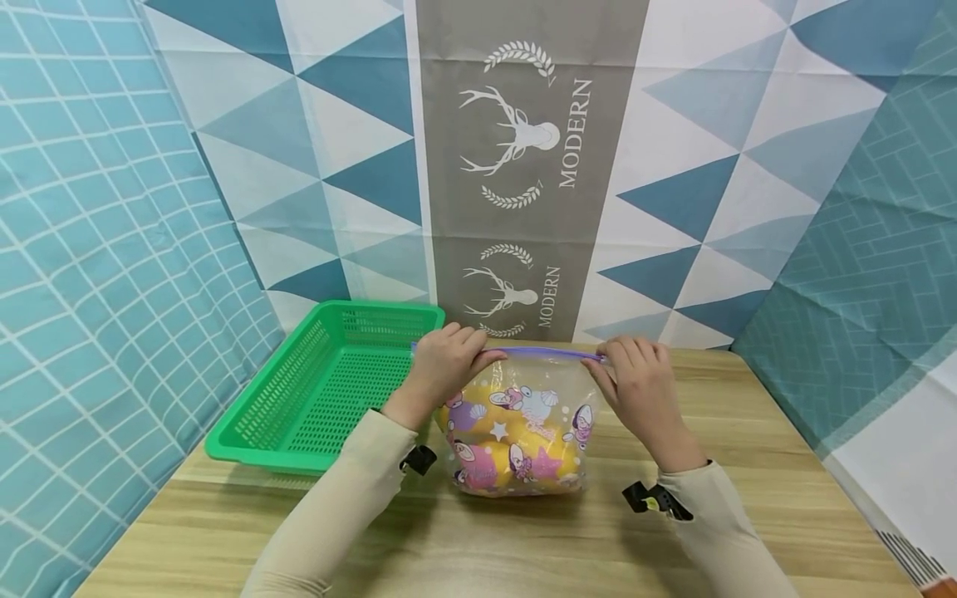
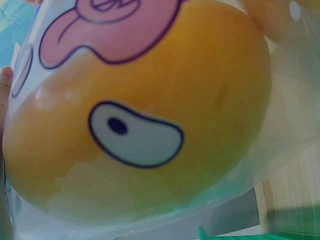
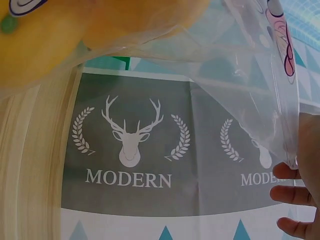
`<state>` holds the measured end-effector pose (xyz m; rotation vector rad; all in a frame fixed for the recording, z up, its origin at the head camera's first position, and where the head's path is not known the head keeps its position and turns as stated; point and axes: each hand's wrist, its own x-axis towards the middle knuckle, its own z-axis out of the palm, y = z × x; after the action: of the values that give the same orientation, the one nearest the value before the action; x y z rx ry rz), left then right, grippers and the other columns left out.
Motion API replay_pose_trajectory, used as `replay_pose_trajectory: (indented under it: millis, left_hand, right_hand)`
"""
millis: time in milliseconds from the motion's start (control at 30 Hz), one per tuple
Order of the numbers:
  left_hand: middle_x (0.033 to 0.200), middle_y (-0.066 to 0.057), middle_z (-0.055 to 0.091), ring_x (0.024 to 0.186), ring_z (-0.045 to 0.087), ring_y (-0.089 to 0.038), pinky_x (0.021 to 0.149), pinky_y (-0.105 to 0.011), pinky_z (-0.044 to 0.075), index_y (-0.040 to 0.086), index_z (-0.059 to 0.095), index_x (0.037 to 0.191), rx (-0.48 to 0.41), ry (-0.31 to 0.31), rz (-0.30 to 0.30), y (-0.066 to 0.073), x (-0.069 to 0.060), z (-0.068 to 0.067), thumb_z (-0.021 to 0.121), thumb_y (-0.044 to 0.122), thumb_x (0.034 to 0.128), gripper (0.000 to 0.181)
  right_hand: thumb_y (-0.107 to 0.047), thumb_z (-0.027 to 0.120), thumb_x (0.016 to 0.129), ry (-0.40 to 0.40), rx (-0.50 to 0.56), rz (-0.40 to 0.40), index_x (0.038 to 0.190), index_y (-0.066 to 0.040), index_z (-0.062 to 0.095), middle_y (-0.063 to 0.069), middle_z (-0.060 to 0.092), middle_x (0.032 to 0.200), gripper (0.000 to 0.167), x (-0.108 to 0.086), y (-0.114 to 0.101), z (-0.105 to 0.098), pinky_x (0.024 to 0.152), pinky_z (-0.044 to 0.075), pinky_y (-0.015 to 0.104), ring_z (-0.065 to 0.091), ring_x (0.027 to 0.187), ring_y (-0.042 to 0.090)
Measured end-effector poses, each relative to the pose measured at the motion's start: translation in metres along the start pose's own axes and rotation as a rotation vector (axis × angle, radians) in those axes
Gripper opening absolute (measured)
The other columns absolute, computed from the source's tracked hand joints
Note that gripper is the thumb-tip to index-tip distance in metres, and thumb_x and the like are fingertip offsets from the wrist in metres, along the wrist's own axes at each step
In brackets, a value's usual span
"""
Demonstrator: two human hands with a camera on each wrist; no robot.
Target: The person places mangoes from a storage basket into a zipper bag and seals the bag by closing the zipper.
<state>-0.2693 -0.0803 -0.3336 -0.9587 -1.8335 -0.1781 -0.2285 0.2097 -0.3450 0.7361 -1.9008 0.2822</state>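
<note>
A clear zip bag (image 1: pixel 532 375) with a purple zip strip and printed shells and stars stands upright on the table. Rounded yellow-orange fruits (image 2: pixel 220 95) fill its lower part; their exact kind is hard to tell through the plastic. My left hand (image 1: pixel 446 365) pinches the top edge on the left, thumb lying along the strip. At the right end of the strip, my right hand (image 1: pixel 641 386) pinches the corner between thumb and fingers. In the right wrist view, the bag's side hangs loose beside the right hand's fingertips (image 3: pixel 290 194).
A green plastic basket (image 1: pixel 250 459) with slotted walls sits on the table to the left, close behind my left forearm. The wooden table (image 1: pixel 755 465) meets a patterned cloth backdrop (image 1: pixel 516 208) at the back. Tiled-pattern sheets hang at both sides.
</note>
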Motion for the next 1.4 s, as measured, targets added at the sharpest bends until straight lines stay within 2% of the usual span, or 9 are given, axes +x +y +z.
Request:
replay_pose_trajectory:
  millis: [333, 633, 1067, 1400]
  left_hand:
    - [0.056, 0.002, 0.045, 0.050, 0.039, -0.017, 0.044, -0.027, 0.030, 0.011, 0.047, 0.071, 0.002, 0.026, -0.004, 0.000, -0.002, 0.001, 0.040, 0.052, 0.1026, 0.053]
    - [0.055, 0.002, 0.044, 0.051, 0.037, -0.017, 0.044, -0.027, 0.027, 0.011, 0.046, 0.070, 0.022, 0.041, -0.015, 0.000, -0.004, 0.001, 0.040, 0.052, 0.1030, 0.053]
    - [0.056, 0.001, 0.045, 0.053, 0.037, -0.018, 0.045, -0.027, 0.027, 0.010, 0.047, 0.070, 0.029, 0.021, -0.025, -0.001, -0.005, 0.003, 0.038, 0.054, 0.1023, 0.055]
    - [0.058, 0.001, 0.050, 0.056, 0.044, -0.019, 0.046, -0.027, 0.030, 0.011, 0.050, 0.072, 0.101, 0.006, 0.020, 0.002, -0.002, 0.003, 0.050, 0.052, 0.1000, 0.050]
  right_hand:
    - [-0.045, 0.047, 0.103, 0.026, 0.004, 0.021, 0.091, 0.001, 0.062, 0.014, 0.063, 0.083, 0.050, -0.006, 0.002, -0.001, 0.068, 0.041, 0.051, 0.059, 0.077, 0.036]
    - [-0.024, 0.048, 0.097, 0.127, 0.040, 0.092, 0.088, 0.003, 0.065, 0.019, 0.065, 0.085, 0.033, -0.013, -0.001, -0.001, 0.073, 0.041, 0.057, 0.061, 0.081, 0.041]
    - [-0.021, 0.046, 0.101, 0.138, 0.018, 0.107, 0.086, 0.003, 0.065, 0.019, 0.065, 0.085, 0.034, -0.018, -0.002, 0.000, 0.069, 0.039, 0.054, 0.059, 0.081, 0.041]
    - [-0.017, 0.045, 0.101, 0.169, 0.004, 0.104, 0.084, 0.005, 0.061, 0.019, 0.063, 0.079, 0.032, -0.022, -0.004, 0.003, 0.066, 0.038, 0.052, 0.058, 0.075, 0.040]
